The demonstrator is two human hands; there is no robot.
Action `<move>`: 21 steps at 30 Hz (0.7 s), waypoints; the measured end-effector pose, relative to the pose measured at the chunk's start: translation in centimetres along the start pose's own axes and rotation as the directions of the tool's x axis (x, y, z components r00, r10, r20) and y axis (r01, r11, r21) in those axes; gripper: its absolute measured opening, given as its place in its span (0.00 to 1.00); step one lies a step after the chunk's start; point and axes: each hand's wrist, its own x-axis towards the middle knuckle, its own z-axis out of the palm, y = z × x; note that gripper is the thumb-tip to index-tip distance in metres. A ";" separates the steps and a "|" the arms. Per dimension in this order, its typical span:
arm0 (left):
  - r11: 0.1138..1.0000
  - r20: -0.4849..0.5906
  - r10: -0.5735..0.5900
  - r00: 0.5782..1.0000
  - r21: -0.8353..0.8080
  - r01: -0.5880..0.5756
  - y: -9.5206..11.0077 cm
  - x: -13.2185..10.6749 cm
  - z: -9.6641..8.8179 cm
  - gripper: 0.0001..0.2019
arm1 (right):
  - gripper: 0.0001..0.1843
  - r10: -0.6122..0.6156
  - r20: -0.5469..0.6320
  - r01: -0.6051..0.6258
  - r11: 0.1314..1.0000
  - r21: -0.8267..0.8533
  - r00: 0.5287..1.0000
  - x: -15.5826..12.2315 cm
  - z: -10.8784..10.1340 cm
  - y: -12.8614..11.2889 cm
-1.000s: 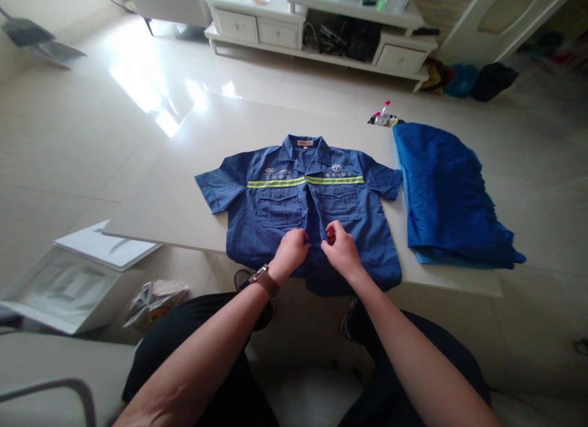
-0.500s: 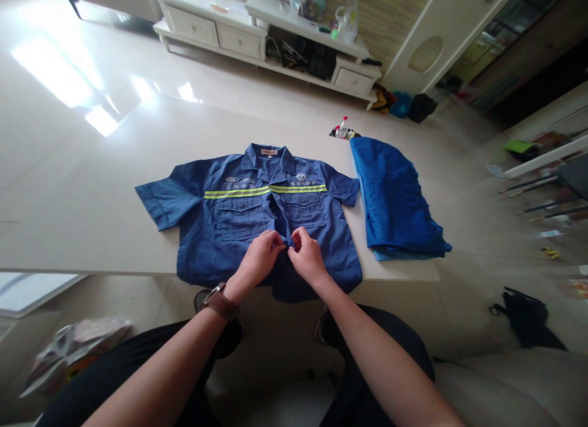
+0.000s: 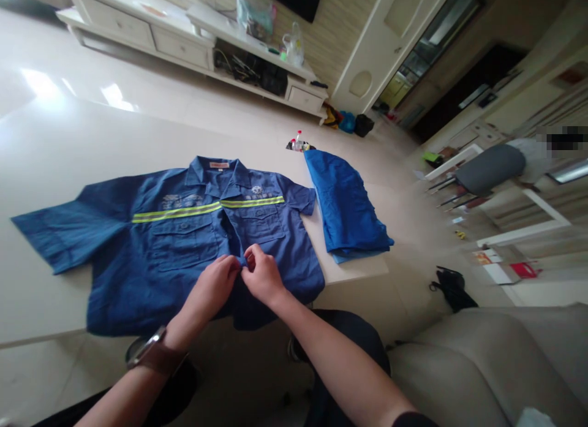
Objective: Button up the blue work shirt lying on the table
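Note:
A blue short-sleeved work shirt (image 3: 124, 280) lies face up on the white table, collar away from me, with a yellow-and-grey reflective stripe across the chest. My left hand (image 3: 219, 281), with a brown-strapped watch on its wrist, pinches the shirt's front opening below the chest pockets. Right beside it, my right hand (image 3: 261, 274) pinches the other edge of the same opening. The fingertips almost meet and raise a small fold of cloth between them. Any button there is hidden by the fingers. Above the hands the front edges stand slightly apart.
To the right of the shirt lies a folded bright blue cloth (image 3: 349, 206) on the white table (image 3: 41, 151). Bottles with red caps (image 3: 298, 142) show past the far edge. A white TV cabinet (image 3: 179, 53) stands beyond, and a grey sofa (image 3: 445, 366) is at lower right.
My view has turned to the right, so the shirt and table appear further left. Both hands keep their pinch at the shirt's front opening, with the fold of cloth slightly raised.

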 end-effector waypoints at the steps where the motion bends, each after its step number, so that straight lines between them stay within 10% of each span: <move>1: 1.000 0.001 0.023 1.000 0.002 -0.023 -0.1 0.0 0.1 0.09 | 0.13 0.000 -0.002 0.000 1.000 -0.005 1.000 0.0 0.0 0.0; 21: 0.999 0.008 -0.021 1.000 -0.050 0.021 0.3 0.1 -0.2 0.14 | 0.13 -0.008 -0.040 0.006 0.999 -0.042 0.999 -0.1 0.4 -0.1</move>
